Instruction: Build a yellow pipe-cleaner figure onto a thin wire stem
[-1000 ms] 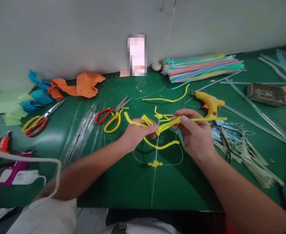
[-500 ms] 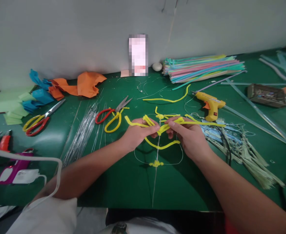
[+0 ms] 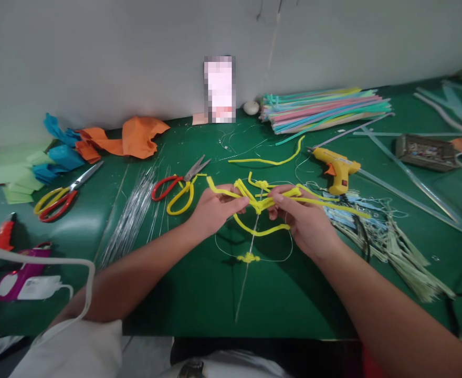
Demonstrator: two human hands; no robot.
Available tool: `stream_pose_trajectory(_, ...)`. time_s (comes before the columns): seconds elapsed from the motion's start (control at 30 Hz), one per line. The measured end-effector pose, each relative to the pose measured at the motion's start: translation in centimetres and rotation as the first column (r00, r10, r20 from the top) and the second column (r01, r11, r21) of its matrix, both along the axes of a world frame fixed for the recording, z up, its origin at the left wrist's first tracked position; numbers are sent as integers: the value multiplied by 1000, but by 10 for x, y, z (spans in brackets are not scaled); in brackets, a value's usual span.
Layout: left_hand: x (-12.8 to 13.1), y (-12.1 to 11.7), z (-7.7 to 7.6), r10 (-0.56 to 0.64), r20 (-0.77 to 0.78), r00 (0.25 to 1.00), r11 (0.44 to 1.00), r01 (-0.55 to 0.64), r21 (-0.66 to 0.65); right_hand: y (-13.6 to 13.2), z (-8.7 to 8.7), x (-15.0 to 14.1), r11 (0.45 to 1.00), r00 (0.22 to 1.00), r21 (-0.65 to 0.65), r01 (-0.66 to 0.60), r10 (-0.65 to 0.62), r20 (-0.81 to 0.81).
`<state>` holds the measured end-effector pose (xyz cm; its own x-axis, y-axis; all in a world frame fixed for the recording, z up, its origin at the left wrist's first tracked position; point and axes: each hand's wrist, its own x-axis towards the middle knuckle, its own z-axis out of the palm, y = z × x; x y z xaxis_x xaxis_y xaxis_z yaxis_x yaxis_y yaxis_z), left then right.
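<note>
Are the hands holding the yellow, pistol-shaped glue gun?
No, the glue gun lies on the green table, and the left hand and right hand pinch bent, fuzzy yellow stems.

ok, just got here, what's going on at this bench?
A person is working bare-handed on yellow fuzzy strips. The left hand and right hand both pinch them, close together over the green table. A thin wire runs down from there, with a small yellow cluster partway along it. Scissors lie open left of the hands; a yellow glue gun lies beyond the right hand. Neither tool is held.
</note>
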<state>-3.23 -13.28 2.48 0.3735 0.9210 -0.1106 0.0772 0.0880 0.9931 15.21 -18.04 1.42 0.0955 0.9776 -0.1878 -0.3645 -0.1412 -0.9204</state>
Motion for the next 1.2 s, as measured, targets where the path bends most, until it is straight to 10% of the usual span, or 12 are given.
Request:
stream_pose_trajectory(0.2,3,-6,-1,8,27,1000,999,-9,31,0,-7,0,967,972,-138,-214,226,70)
stream_pose_trajectory(0.77,-7,1,15,-59,-311,949,940,157,302,-1,-4,1,971,977,-162,-173,191,99)
stream_pose_trajectory(1.2,-5,1,15,-205,-23,979,978,205,28,-3,-1,-5,971,976,-119,-208,214,32)
